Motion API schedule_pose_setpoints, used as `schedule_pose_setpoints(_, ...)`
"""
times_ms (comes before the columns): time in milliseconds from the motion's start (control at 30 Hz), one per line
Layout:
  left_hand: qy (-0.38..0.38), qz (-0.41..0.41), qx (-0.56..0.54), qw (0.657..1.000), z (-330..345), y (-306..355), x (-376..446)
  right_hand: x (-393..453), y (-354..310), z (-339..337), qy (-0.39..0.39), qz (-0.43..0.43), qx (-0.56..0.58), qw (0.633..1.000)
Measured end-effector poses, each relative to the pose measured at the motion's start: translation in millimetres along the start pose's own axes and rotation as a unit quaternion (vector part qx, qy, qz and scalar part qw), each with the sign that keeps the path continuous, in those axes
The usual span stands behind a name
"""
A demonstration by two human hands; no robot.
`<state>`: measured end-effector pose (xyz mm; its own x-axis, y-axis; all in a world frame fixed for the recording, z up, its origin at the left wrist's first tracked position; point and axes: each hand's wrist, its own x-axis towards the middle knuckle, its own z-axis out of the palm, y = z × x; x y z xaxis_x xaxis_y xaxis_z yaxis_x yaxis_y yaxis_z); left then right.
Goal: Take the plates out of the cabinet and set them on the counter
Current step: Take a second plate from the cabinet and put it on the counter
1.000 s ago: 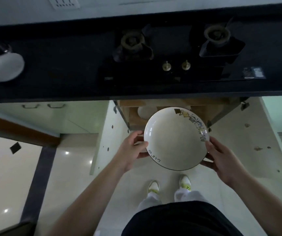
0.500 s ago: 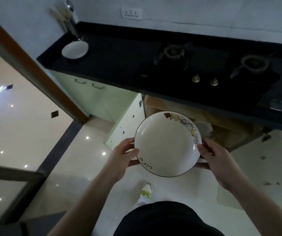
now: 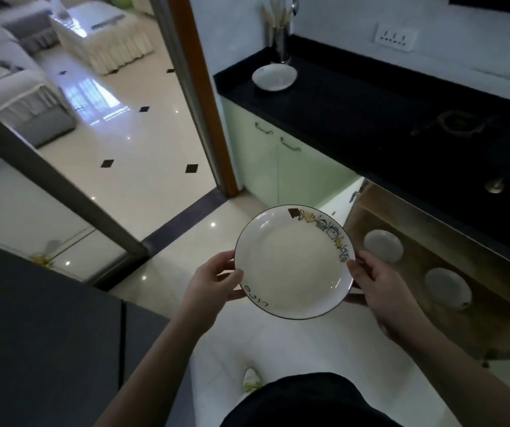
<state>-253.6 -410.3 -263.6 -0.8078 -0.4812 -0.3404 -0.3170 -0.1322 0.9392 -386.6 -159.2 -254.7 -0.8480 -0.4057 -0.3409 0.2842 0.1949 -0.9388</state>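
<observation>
Head view, nearest first: left hand [image 3: 209,283] and right hand [image 3: 380,288] are each gripping opposite edges of the decorated plate [image 3: 293,261], thumbs lying over the rim and fingers curling beneath, and are holding it roughly level above the floor, clear of every surface. Just beyond at right, the open cabinet [image 3: 494,315] is showing two more plates [image 3: 383,245] [image 3: 447,288] resting on its shelf. Farther off, the black counter [image 3: 355,103] is bearing one white plate [image 3: 273,77] near its left end, with a utensil holder [image 3: 280,41] behind. Judgement: carrying the plate level with both hands, then lowering it flat onto bare counter beside the white one, looks the sound course.
</observation>
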Motion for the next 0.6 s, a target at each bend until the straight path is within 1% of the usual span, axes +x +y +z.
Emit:
schedule_pose_setpoints(167, 0.041, 0.018, -0.016, 0.999, -66, 0, 10, 26, -15, 70, -0.030, -0.006, 0.007, 0.999)
schedule_pose_setpoints(300, 0.050, 0.021, -0.029, 0.998, -102, 3, 24, 41, -24, 108, -0.046, -0.021, 0.010, 0.999)
schedule_pose_setpoints(433, 0.043, 0.018, -0.027, 0.999, -125, 8, 41, 57, -31, 134, -0.032, -0.028, 0.029, 0.999)
schedule_pose_setpoints(600, 0.042, 0.022, -0.011, 0.999, -140, 19, 72, 89, -40, 150, -0.025, -0.028, 0.045, 0.998)
